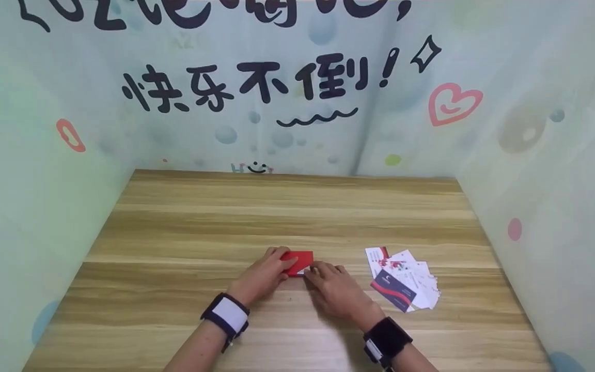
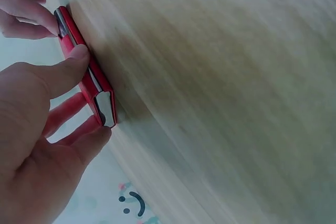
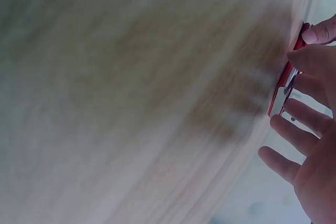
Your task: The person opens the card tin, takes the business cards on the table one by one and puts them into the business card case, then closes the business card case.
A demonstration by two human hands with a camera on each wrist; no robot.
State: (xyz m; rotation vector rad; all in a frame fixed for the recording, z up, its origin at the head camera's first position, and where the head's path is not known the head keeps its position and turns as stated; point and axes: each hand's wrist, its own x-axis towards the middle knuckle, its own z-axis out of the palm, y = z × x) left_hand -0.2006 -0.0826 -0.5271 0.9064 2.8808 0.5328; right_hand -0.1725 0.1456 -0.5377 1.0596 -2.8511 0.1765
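Note:
A small red card holder lies on the table in front of me, a white edge showing at its near right corner. My left hand grips its left part, with the thumb on the near side and fingers round the left end in the left wrist view. My right hand is at the near right corner, thumb and forefinger pinching there. In the right wrist view its other fingers are spread apart. A silvery white end piece shows on the holder in the left wrist view.
Several business cards lie fanned out right of my right hand, a dark one with a red stripe on top. The wood-grain table is bordered by a printed backdrop behind and at both sides.

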